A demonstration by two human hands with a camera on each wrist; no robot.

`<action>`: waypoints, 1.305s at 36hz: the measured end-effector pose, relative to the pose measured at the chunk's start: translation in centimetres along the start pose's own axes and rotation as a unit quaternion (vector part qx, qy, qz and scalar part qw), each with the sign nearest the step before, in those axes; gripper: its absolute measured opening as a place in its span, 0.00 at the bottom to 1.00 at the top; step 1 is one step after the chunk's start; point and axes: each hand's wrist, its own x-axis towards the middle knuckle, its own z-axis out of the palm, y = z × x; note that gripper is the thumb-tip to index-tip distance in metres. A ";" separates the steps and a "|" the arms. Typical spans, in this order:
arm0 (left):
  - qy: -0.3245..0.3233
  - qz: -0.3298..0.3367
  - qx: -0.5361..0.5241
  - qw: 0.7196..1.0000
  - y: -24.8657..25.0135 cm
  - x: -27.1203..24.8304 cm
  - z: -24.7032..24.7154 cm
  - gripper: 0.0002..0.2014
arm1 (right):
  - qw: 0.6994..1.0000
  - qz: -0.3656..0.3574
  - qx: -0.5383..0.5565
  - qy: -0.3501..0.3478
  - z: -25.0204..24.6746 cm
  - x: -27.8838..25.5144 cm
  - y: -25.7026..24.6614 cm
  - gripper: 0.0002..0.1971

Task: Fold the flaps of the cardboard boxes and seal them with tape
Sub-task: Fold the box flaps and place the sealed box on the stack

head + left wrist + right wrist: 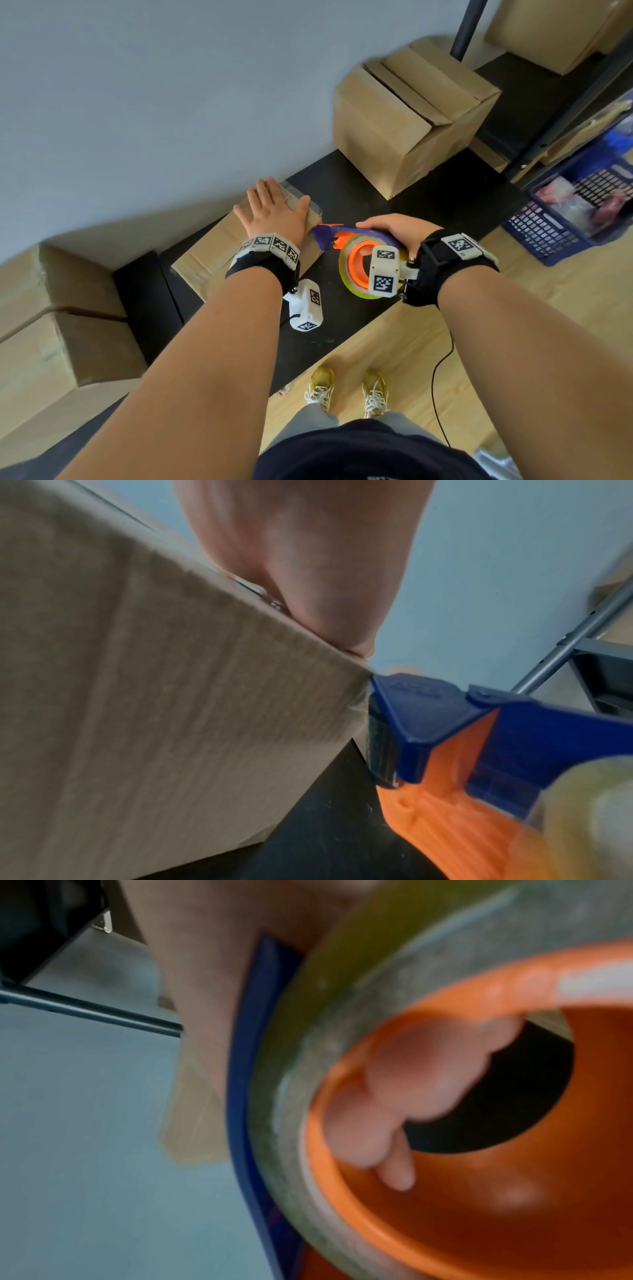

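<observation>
A small closed cardboard box (219, 246) lies on the black bench (342, 329), with clear tape along its top. My left hand (274, 210) presses flat on the box top, fingers spread. In the left wrist view the palm (308, 561) rests on the box's (154, 696) upper edge. My right hand (397, 228) grips a blue and orange tape dispenser (356, 253) with a clear tape roll. The dispenser's blue nose (404, 718) touches the box's right corner. In the right wrist view my fingers (394, 1110) curl through the orange hub (514, 1177) of the roll.
A bigger cardboard box (407, 116) with loosely folded flaps stands on the bench at the back right. More boxes (51, 335) sit stacked at the left. A blue crate (575, 212) stands on the wooden floor to the right, beside a dark shelf frame (561, 102).
</observation>
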 end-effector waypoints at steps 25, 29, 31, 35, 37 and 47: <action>-0.008 -0.003 -0.004 1.000 -0.1 -0.5 0.0 0.39 | 0.942 0.010 -0.240 0.236 0.0 2.7 3.1 0.26; 0.007 0.003 -0.003 1.000 0.0 -0.4 -0.3 0.39 | 0.943 -0.028 -0.222 0.248 0.0 3.2 2.0 0.30; 0.007 0.001 -0.004 1.000 0.1 -0.6 -0.1 0.39 | 0.947 -0.028 -0.223 0.231 0.1 3.6 1.6 0.26; 0.004 0.001 -0.014 1.000 0.0 -0.6 0.3 0.39 | 0.938 -0.036 -0.261 0.227 0.8 4.3 1.0 0.14; -0.002 0.001 -0.014 1.000 0.0 -0.6 0.4 0.39 | 0.919 -0.034 -0.312 0.237 1.2 4.8 0.9 0.14; -0.009 -0.005 -0.047 0.999 -0.2 -0.6 0.3 0.32 | 0.867 -0.008 -0.422 0.264 1.3 8.2 2.0 0.18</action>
